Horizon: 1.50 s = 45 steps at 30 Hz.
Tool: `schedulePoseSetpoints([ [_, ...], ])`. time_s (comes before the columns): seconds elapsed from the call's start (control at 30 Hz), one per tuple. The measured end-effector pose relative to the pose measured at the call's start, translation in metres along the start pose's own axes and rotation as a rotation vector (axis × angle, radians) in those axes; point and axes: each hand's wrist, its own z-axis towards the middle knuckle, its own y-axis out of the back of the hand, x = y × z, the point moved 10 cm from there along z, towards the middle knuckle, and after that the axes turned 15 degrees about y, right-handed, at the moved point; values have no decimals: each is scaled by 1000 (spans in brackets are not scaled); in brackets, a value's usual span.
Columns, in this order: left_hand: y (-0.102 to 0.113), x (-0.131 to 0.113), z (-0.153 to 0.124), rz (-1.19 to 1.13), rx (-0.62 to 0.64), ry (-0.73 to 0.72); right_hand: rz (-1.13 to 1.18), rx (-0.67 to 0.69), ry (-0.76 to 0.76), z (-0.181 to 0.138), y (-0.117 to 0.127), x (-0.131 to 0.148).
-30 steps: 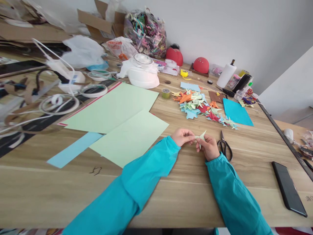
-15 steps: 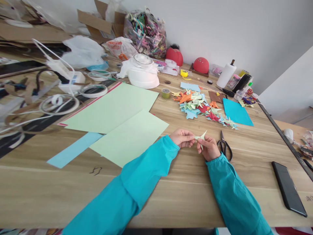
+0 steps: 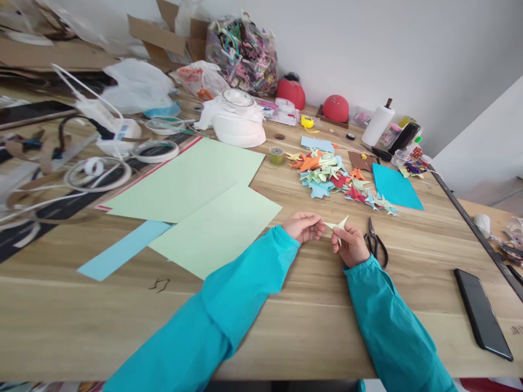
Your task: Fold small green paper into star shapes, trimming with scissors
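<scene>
A small pale green folded paper crane with pointed ends is between my hands. My right hand pinches its body between thumb and fingers. The fingers of my left hand are curled together at the crane's left point, with the thumb on top; the exact contact there is hard to see. Beside my right hand lie black-handled scissors. Beyond my hands spreads a pile of folded paper cranes in green, blue, orange and red.
Large pale green sheets and a blue paper strip lie at left. A spool, a turquoise sheet and a white bottle stand or lie farther back. A phone rests at right; cables crowd the left.
The left fingers have shifted slightly out along the crane's left point, and more of that point shows. The right hand has tilted the crane a little to the right.
</scene>
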Motion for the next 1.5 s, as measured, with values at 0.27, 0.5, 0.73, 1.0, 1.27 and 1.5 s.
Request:
schedulePoseSetpoints([
  [0.27,0,-7,-1,226,-112,-116,-41,-18,32,1,3,0],
  [0.5,-4,-12,-4,350,-114,-172,-38,-61,20,0,6,1],
  [0.73,-3,-12,-5,345,-129,-147,-54,-52,29,1,7,0],
  [1.0,0,-12,-4,402,-200,-166,-76,-25,50,2,6,0],
  [1.27,-6,-12,-3,436,-161,-227,-76,-44,51,2,7,1],
  [1.5,-1,-7,1,348,-124,-166,-76,-63,54,2,9,2],
])
